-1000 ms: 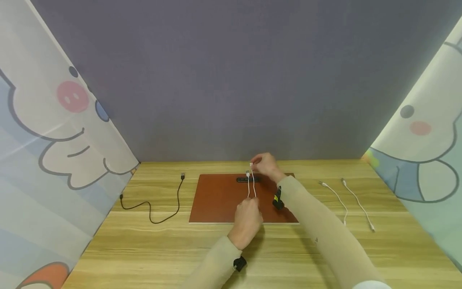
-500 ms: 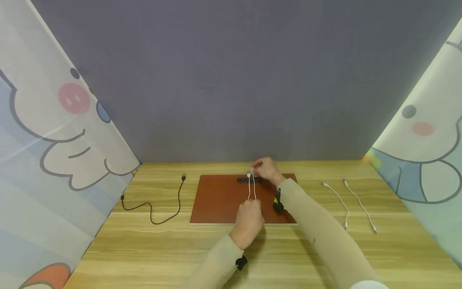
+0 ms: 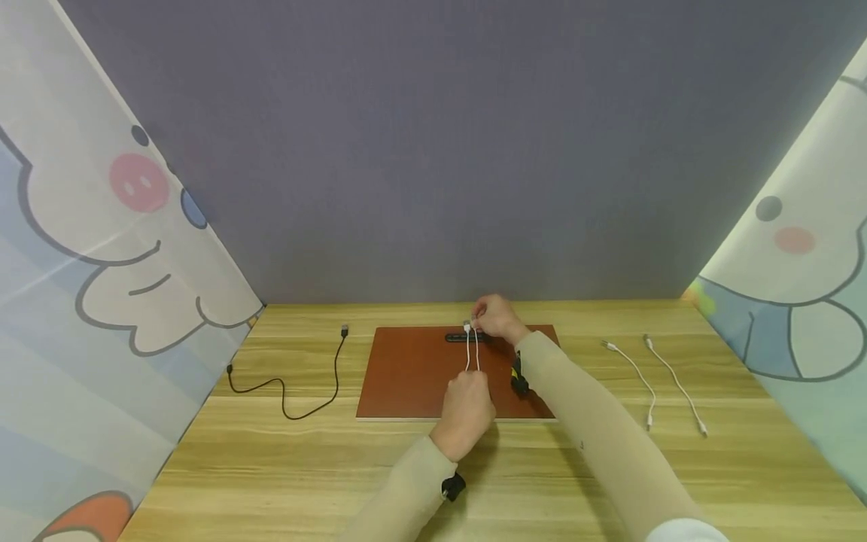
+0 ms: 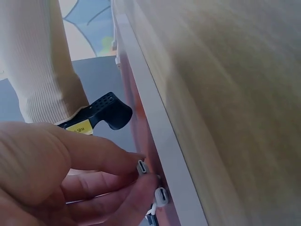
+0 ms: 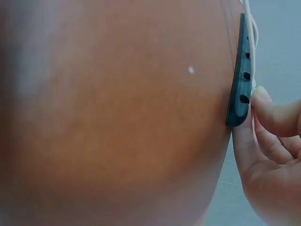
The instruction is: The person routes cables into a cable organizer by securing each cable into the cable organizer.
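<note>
The right hand [image 3: 497, 316] pinched the far end of one white cable [image 3: 477, 354]; at its seven o'clock, the left hand [image 3: 467, 409] pinched that cable's near end, where a second white cable [image 3: 467, 349] also ran. Beside the right fingertips stood a dark slotted strip [image 5: 241, 77], on a brown board [image 3: 403, 376]. On the table [image 3: 271, 467], a black cable [image 3: 282, 391] lay at the board's nine o'clock, two loose white cables [image 3: 639, 375] at three.

Cartoon-printed sheets [image 3: 68, 203] flank a gray wall [image 3: 433, 150] behind the wooden table [image 3: 271, 467].
</note>
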{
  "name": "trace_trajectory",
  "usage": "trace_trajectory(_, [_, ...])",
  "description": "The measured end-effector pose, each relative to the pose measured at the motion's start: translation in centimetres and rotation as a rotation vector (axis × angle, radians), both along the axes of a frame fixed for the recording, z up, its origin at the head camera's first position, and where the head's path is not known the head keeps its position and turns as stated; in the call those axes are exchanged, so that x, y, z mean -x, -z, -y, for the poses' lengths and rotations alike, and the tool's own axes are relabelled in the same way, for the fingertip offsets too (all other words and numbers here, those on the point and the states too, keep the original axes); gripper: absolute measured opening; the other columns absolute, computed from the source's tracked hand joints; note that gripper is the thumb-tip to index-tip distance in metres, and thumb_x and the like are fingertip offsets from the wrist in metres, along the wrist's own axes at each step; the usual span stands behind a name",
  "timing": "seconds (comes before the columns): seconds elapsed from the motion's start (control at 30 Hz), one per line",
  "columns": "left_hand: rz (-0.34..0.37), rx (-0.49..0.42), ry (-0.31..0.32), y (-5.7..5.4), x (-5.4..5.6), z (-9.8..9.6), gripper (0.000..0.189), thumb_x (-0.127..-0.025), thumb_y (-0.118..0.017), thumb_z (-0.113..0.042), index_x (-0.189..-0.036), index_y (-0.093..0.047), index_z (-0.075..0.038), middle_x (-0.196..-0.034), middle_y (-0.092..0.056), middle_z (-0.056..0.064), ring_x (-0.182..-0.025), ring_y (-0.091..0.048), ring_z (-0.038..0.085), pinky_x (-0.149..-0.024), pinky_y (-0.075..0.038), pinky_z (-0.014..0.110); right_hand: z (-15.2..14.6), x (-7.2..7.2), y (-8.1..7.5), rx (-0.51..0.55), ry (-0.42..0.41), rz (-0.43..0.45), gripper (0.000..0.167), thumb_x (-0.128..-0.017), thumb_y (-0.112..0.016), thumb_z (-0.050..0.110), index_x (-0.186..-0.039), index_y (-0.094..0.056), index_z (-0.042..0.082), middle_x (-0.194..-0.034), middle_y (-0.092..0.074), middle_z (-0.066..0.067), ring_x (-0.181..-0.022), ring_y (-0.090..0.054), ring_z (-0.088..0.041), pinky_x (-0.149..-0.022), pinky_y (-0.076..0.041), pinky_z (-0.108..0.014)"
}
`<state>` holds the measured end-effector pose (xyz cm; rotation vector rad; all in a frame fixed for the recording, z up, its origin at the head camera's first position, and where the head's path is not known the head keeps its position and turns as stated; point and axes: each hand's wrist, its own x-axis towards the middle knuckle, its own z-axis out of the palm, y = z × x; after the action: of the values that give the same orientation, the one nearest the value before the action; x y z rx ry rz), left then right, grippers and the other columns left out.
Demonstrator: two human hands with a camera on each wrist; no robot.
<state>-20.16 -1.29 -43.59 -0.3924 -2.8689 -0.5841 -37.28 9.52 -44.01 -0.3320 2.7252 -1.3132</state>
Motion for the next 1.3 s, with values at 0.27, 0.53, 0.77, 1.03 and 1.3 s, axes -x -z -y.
trace_trajectory(0.27, [0.077, -0.002, 0.012, -0.5, 0.2, -0.1, 0.011, -0.079, -0.074, 0.004, -0.073, -0.067, 0.000, -0.068, -0.064, 0.011, -0.060, -0.066, 0.025, -0.053, -0.054, 0.035, 0.2, 0.0, -0.2, -0.059, -0.017, -0.016, 0.013, -0.087, -0.070, -0.005, -0.099, -0.068, -0.005, -0.084, -0.066, -0.012, -0.072, -0.064, -0.021, -0.065, -0.052, -0.031])
trace_trajectory(0.53, [0.029, 0.029, -0.016, -0.4, -0.2, -0.2, 0.009, -0.077, -0.078, 0.001, -0.076, -0.069, 0.002, -0.071, -0.063, 0.013, -0.066, -0.067, 0.030, -0.057, -0.056, 0.038, 0.0, -0.1, -0.3, -0.131, -0.008, -0.041, 0.016, -0.087, -0.075, 0.002, -0.102, -0.071, -0.002, -0.092, -0.070, -0.013, -0.082, -0.066, -0.025, -0.074, -0.054, -0.036])
trace_trajectory(0.77, [0.046, 0.039, -0.031, -0.2, -0.5, -0.2, 0.007, -0.079, -0.078, -0.001, -0.080, -0.072, 0.001, -0.074, -0.062, 0.012, -0.067, -0.068, 0.032, -0.055, -0.056, 0.039, 0.0, -0.3, -0.4, -0.179, -0.028, -0.047, 0.018, -0.087, -0.078, 0.007, -0.103, -0.073, -0.001, -0.096, -0.071, -0.012, -0.087, -0.066, -0.026, -0.077, -0.054, -0.038])
trace_trajectory(1.03, [0.051, 0.044, -0.012, -0.1, -0.5, -0.1, 0.005, -0.079, -0.077, -0.002, -0.080, -0.072, 0.000, -0.073, -0.061, 0.011, -0.066, -0.067, 0.031, -0.053, -0.055, 0.038, -0.3, -0.5, -0.6, -0.207, -0.053, -0.053, 0.017, -0.090, -0.076, 0.011, -0.103, -0.073, 0.000, -0.098, -0.070, -0.012, -0.088, -0.064, -0.026, -0.078, -0.053, -0.039])
trace_trajectory(1.3, [0.103, 0.008, 0.003, -0.2, -0.3, 0.1, 0.016, -0.078, -0.076, 0.001, -0.071, -0.065, -0.006, -0.072, -0.063, 0.010, -0.065, -0.067, 0.030, -0.056, -0.056, 0.040, -0.6, -1.1, -0.5, -0.209, -0.115, -0.070, 0.024, -0.096, -0.068, 0.012, -0.113, -0.070, -0.004, -0.102, -0.069, -0.017, -0.087, -0.063, -0.027, -0.078, -0.052, -0.041])
